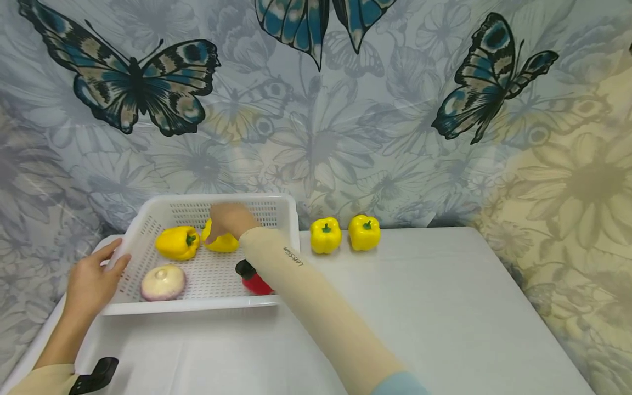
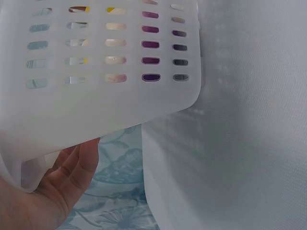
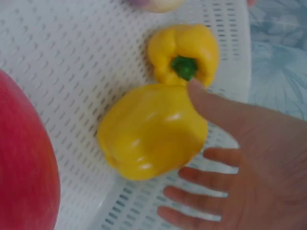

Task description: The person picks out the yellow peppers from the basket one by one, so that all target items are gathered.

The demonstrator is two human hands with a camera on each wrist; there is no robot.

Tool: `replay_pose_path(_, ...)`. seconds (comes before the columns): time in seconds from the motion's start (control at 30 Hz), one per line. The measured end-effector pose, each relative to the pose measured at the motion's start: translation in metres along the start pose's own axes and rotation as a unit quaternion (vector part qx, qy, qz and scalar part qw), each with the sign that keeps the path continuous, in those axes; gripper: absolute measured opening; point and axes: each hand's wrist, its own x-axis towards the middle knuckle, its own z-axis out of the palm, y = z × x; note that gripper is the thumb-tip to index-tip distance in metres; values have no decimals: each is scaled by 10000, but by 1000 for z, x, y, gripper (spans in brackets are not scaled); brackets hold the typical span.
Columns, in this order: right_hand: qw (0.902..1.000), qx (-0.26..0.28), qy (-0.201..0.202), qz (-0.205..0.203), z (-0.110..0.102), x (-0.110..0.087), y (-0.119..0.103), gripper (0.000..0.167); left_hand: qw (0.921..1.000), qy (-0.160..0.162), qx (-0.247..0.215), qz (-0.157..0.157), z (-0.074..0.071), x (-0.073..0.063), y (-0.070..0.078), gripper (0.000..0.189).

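Observation:
My left hand (image 1: pixel 94 280) grips the left rim of a white perforated basket (image 1: pixel 197 308), thumb on the inner side; in the left wrist view its fingers (image 2: pixel 81 167) show beyond the rim. Inside the basket, my right hand (image 1: pixel 231 219) is at a yellow bell pepper (image 1: pixel 223 243). The right wrist view shows that pepper (image 3: pixel 153 132) lying on its side, with the right hand (image 3: pixel 259 163) beside it, fingers spread and thumb reaching to its stem-side edge. Another yellow bell pepper (image 1: pixel 176 243) lies to its left. A round cream-and-purple vegetable (image 1: pixel 163 282) sits near the front left corner.
A smooth red item (image 1: pixel 258 283) lies at the basket's front right, partly behind the right forearm. Two yellow bell peppers (image 1: pixel 325 236) stand on the white table (image 1: pixel 444 307) right of the basket. A butterfly-patterned cloth (image 1: pixel 345 137) hangs behind the table.

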Motion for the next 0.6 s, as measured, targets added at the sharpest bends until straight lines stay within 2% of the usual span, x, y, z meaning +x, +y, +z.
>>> replay_pose_path(0.07, 9997, -151, 119, 121, 4, 0, -6, 52, 10000, -10, -5, -15, 0, 0, 0, 51)
replay_pose_path(0.13, 9993, -218, 241, 182, 7, 1, -10, 48, 10000, -31, -38, -40, 0, 0, 0, 52)
replay_pose_path(0.3, 9989, -13, 453, 117, 17, 4, -13, 58, 10000, 8, -48, 60, 0, -1, 0, 51)
replay_pose_path(0.43, 9982, -196, 562, -6, 29, 7, -12, 63, 9998, 99, 13, 192, 0, -1, -2, 50)
replay_pose_path(0.6, 9979, -263, 584, -24, 37, 15, -6, 66, 9998, 140, 32, 167, 2, 0, -2, 50)
